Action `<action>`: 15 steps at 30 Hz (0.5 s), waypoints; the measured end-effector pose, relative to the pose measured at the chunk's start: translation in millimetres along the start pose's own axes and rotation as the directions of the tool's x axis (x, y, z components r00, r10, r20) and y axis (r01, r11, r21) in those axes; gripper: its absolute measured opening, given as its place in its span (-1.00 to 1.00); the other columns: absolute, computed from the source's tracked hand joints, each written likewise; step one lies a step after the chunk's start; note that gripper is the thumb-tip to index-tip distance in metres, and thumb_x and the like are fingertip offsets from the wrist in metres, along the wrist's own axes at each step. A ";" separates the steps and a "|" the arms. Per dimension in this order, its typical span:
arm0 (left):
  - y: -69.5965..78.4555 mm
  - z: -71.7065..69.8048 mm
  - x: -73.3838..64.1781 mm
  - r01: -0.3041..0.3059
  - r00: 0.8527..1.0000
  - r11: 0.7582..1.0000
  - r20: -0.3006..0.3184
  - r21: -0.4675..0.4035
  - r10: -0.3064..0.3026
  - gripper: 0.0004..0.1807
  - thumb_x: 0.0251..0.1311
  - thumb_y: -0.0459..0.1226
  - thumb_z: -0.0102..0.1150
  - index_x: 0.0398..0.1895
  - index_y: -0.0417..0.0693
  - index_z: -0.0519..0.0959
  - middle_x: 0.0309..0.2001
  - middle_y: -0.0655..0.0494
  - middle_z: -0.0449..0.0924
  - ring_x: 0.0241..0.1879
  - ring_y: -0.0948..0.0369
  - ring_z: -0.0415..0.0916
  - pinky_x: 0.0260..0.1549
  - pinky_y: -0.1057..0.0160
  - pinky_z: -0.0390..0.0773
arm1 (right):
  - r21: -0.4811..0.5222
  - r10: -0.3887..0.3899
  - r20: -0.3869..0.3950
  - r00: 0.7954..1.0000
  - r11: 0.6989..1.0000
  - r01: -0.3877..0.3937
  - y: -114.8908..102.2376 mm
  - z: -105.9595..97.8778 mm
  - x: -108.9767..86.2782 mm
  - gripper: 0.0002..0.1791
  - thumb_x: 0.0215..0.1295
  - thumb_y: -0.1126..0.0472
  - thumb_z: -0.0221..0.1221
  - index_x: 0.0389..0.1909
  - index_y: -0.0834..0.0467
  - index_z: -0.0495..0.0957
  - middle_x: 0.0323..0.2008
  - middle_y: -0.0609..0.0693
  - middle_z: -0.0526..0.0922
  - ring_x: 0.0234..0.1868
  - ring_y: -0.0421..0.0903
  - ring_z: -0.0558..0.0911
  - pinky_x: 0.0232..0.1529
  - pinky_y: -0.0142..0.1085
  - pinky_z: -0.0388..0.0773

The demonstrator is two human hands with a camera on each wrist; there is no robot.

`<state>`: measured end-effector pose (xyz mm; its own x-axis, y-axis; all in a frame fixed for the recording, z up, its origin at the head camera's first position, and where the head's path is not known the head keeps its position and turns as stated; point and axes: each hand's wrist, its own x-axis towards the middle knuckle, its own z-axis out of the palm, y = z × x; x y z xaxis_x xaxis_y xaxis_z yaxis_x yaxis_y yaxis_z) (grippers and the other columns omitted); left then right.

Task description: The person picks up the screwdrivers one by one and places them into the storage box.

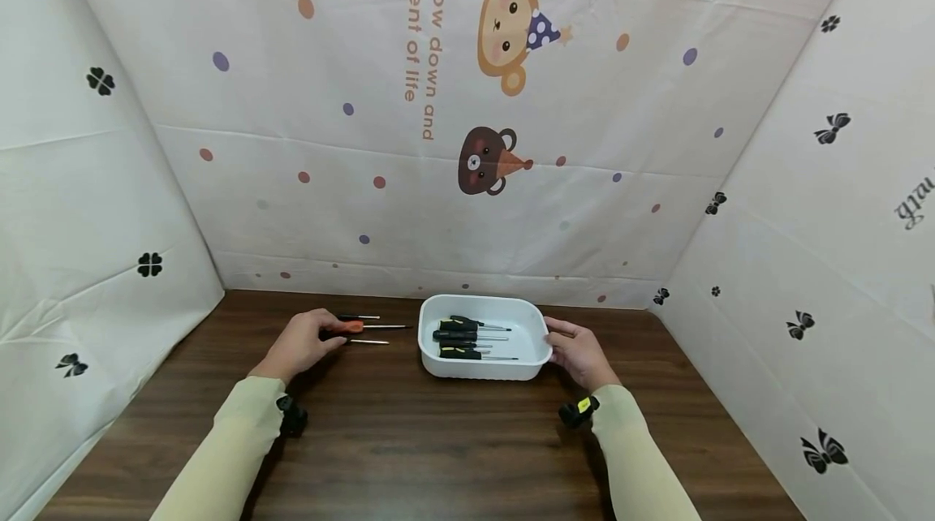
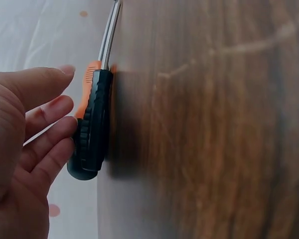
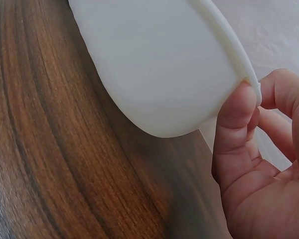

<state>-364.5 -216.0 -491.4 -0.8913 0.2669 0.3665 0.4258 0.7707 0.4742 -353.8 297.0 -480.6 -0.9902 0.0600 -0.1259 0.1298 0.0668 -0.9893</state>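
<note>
In the head view, my left hand (image 1: 307,341) is at the handles of three screwdrivers on the table, left of the white plastic bin. One has an orange handle (image 1: 353,327). Up close in the left wrist view, a black screwdriver handle (image 2: 97,124) lies in front of an orange-and-black screwdriver (image 2: 86,89); my thumb and fingers are spread apart, fingertips right beside these handles. My right hand (image 1: 580,355) pinches the right end of the bin (image 1: 511,371) at its rim, thumb outside, fingers behind. Several black-handled screwdrivers (image 1: 460,335) with yellow marks lie in the bin.
The brown wood-grain table (image 1: 438,440) is bounded by a printed white cloth (image 1: 409,204) at the back and by more cloth at both sides. A wrist camera (image 1: 292,415) is strapped on my left wrist, another camera (image 1: 577,411) on my right.
</note>
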 end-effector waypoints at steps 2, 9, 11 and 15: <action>-0.6 -1.1 -0.6 0.010 1.000 1.000 0.009 0.003 -0.010 -0.78 0.15 -0.31 0.48 -0.13 -0.13 0.78 -0.18 -0.03 0.73 -0.15 -0.01 0.65 -0.12 -0.07 0.64 | 0.001 -0.001 0.002 1.000 1.000 0.001 -0.1 0.2 -0.1 -0.44 0.35 0.38 0.23 0.38 0.26 0.48 -0.05 0.14 0.75 -0.50 -0.21 0.59 -0.36 -0.36 0.66; -2.8 -2.0 -2.2 0.055 0.998 0.998 0.040 0.031 -0.056 -0.72 0.16 -0.32 0.46 -0.04 -0.13 0.77 -0.14 -0.09 0.74 -0.12 -0.06 0.65 -0.15 -0.05 0.63 | -0.002 -0.006 0.009 1.000 1.000 0.006 0.1 0.2 0.2 -0.44 0.35 0.37 0.23 0.39 0.27 0.47 -0.06 0.13 0.75 -0.49 -0.21 0.59 -0.36 -0.37 0.66; -3.5 -1.7 -2.6 0.061 0.997 0.998 0.046 0.035 -0.062 -0.73 0.17 -0.31 0.46 -0.05 -0.14 0.76 -0.12 -0.10 0.74 -0.09 -0.07 0.66 -0.13 -0.06 0.64 | 0.007 -0.006 0.009 1.000 1.000 0.006 0.1 0.3 0.4 -0.43 0.35 0.37 0.23 0.39 0.27 0.46 -0.07 0.12 0.76 -0.49 -0.21 0.59 -0.36 -0.37 0.65; -3.9 -1.5 -3.3 0.056 0.997 0.998 0.051 0.030 -0.057 -0.76 0.16 -0.33 0.46 -0.10 -0.15 0.76 -0.11 -0.11 0.75 -0.08 -0.09 0.66 -0.11 -0.08 0.65 | 0.022 -0.004 0.012 1.000 1.000 0.004 0.2 0.5 0.4 -0.41 0.34 0.38 0.23 0.40 0.29 0.44 -0.09 0.11 0.76 -0.50 -0.21 0.59 -0.38 -0.37 0.65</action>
<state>-363.0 -220.7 -493.3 -0.9211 0.2515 0.2973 0.3703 0.8016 0.4693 -354.3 296.5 -480.9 -0.9913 0.0479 -0.1225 0.1247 0.0452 -0.9912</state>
